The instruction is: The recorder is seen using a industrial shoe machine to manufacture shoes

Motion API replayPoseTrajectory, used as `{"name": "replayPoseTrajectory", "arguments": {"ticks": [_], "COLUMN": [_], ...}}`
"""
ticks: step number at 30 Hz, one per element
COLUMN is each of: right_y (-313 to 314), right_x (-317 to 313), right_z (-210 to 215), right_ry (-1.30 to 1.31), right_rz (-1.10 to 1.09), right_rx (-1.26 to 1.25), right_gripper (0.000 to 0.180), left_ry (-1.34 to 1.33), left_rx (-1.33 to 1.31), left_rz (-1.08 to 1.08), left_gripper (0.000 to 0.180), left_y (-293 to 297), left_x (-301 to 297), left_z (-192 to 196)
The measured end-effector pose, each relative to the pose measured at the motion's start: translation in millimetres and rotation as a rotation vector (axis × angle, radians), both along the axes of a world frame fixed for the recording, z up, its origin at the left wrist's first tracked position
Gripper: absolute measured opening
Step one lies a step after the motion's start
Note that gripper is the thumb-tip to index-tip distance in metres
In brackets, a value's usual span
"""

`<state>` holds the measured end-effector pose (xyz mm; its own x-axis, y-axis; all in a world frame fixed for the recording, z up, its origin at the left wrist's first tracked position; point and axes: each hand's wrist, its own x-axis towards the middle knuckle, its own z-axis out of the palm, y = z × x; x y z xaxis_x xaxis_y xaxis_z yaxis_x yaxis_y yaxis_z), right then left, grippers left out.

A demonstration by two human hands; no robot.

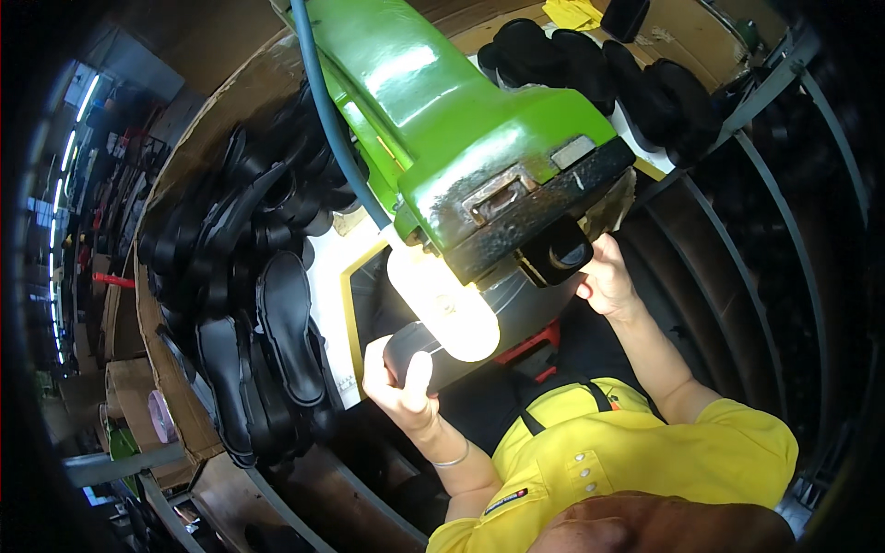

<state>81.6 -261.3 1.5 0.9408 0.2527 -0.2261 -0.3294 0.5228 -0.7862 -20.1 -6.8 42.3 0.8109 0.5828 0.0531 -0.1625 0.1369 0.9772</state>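
Left hand (398, 380) gripping black sole (410, 348) under lit lamp (442, 304); right hand (604, 276) closed on black knob (558, 253) of green machine (442, 111); sole pile (249, 276) left on surface (332, 276).

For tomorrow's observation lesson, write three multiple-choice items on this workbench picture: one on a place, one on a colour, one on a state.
1. Where does the big pile of black shoe soles lie?
A. to the person's left
B. on the person's lap
C. on top of the machine

2. What colour is the machine's housing?
A. red
B. green
C. white

3. What is the state of the lamp under the machine?
A. unlit
B. broken
C. glowing

Answers: 1 A, the pile fills the cardboard-lined surface left of the machine. 2 B, the housing is bright green. 3 C, the bulb shines white above the left hand, which grips a black sole; the right hand reaches under the machine head.
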Motion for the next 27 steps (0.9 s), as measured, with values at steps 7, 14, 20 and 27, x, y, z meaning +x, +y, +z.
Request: {"name": "replayPoseTrajectory", "arguments": {"ticks": [7,14,20,27], "right_y": [16.7,-14.3,-4.8,23.9], "right_x": [-1.2,17.2,12.8,-5.0], "right_z": [2.2,-0.4,6.1,0.6], "right_ry": [-0.104,-0.19,-0.12,-0.159], "right_rz": [0.035,-0.056,-0.051,0.035], "right_rx": [-0.029,-0.028,-0.066,-0.134], "right_gripper": [0.032,0.031,0.027,0.032], "left_ry": [0.087,0.09,0.163,0.109], "left_rx": [0.312,1.045,0.982,1.159], "left_rz": [-0.108,-0.136,-0.281,-0.282], "left_gripper": [0.045,0.046,0.042,0.042], "left_y": [21.1,-16.3,-0.5,16.1], "left_x": [-15.4,20.1,25.5,6.0], "left_z": [-14.9,14.9,14.8,16.2]}}
